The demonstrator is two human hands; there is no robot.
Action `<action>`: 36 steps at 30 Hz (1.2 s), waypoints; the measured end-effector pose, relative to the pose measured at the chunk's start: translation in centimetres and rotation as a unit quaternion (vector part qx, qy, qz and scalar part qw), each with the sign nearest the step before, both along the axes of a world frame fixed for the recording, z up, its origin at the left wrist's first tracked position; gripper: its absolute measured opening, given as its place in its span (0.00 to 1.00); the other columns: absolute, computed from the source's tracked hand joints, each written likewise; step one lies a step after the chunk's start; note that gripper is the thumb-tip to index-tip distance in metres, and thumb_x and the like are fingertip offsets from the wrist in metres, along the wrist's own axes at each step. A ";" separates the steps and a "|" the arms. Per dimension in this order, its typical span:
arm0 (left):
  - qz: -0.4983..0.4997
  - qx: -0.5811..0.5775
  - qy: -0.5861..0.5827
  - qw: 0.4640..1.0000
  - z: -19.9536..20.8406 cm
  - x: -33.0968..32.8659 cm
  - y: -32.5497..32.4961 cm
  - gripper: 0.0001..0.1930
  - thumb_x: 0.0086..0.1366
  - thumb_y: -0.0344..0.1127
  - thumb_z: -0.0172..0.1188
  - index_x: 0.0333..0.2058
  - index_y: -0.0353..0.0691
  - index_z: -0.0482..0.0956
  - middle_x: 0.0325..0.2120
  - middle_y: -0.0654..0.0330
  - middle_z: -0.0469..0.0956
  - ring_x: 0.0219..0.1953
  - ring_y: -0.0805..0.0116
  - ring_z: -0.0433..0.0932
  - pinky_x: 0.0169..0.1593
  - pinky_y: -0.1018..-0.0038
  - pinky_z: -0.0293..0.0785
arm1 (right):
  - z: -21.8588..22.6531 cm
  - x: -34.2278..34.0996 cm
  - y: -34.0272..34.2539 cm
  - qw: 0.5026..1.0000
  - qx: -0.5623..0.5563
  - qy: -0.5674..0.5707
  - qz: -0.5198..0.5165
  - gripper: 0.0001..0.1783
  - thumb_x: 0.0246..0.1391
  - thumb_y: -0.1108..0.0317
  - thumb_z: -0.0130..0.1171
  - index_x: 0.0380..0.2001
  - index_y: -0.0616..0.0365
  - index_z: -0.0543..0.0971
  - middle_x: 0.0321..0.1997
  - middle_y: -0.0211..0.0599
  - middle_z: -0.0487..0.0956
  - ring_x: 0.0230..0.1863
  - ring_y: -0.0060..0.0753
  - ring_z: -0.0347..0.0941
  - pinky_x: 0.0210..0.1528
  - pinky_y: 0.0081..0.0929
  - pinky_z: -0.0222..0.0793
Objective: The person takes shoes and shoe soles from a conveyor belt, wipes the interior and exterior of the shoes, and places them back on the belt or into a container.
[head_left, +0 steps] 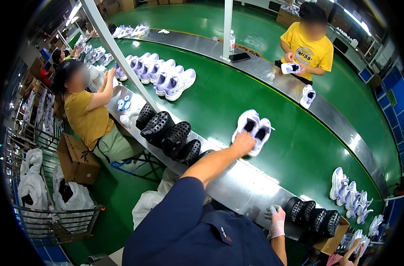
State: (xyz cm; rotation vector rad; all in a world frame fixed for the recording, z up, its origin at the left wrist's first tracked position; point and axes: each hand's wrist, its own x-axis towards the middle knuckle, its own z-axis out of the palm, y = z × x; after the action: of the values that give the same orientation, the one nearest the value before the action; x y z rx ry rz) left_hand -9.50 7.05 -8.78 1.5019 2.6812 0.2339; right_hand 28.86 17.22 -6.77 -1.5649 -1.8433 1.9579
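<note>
Left hand (244, 144) is reaching over the green belt (299, 150), touching the near part of a white-and-lilac sneaker pair (254, 128). Pair is sitting on the belt, just past the near steel ledge (244, 188). Fingers are bending over the left shoe; can't tell from here if they're gripping. Right hand (277, 219), gloved pink and grey, is hanging low by the ledge, near the right-side black forms (315, 216); can't tell if its fingers are closed.

More black forms (176, 137) are lining the ledge on the left. A sneaker row (180, 83) is standing further left on the belt, another group (350, 195) to the right. Across the belt, a yellow-shirted worker (315, 51) is holding a shoe (291, 68), with a single shoe (307, 96) sitting on the far ledge nearby. Phone (240, 56) and bottle (232, 42) are resting by the post (227, 26).
</note>
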 end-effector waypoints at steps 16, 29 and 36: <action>-0.079 -0.004 -0.116 0.990 -2.7 18.7 -15.3 0.34 0.68 0.52 0.58 0.69 0.47 0.64 0.71 0.45 0.54 0.73 0.43 0.52 0.72 0.46 0.51 | -4.0 -4.4 -2.6 0.796 0.490 -0.162 0.316 0.36 0.49 0.57 0.70 0.60 0.62 0.72 0.68 0.54 0.67 0.70 0.59 0.60 0.70 0.51 0.57; -0.126 0.051 -0.129 0.982 -7.1 17.5 -16.4 0.36 0.69 0.54 0.55 0.72 0.50 0.60 0.74 0.46 0.49 0.76 0.44 0.46 0.76 0.50 0.42 | -7.1 -5.0 -4.5 0.767 0.513 -0.218 0.319 0.43 0.55 0.51 0.60 0.69 0.63 0.62 0.76 0.57 0.56 0.78 0.60 0.45 0.77 0.56 0.39; -0.124 0.051 -0.113 0.985 -8.0 17.7 -16.4 0.36 0.68 0.54 0.56 0.71 0.49 0.60 0.74 0.46 0.51 0.76 0.44 0.47 0.76 0.49 0.42 | -6.6 -5.3 -4.7 0.763 0.521 -0.210 0.319 0.44 0.55 0.51 0.60 0.69 0.64 0.62 0.76 0.58 0.56 0.78 0.61 0.44 0.77 0.58 0.39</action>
State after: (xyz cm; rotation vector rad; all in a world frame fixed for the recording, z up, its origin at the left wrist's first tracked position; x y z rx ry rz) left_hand 8.23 -9.35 -16.81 1.7041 2.3145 0.4989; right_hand 23.59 12.55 -13.39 -1.0358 -3.0655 0.2298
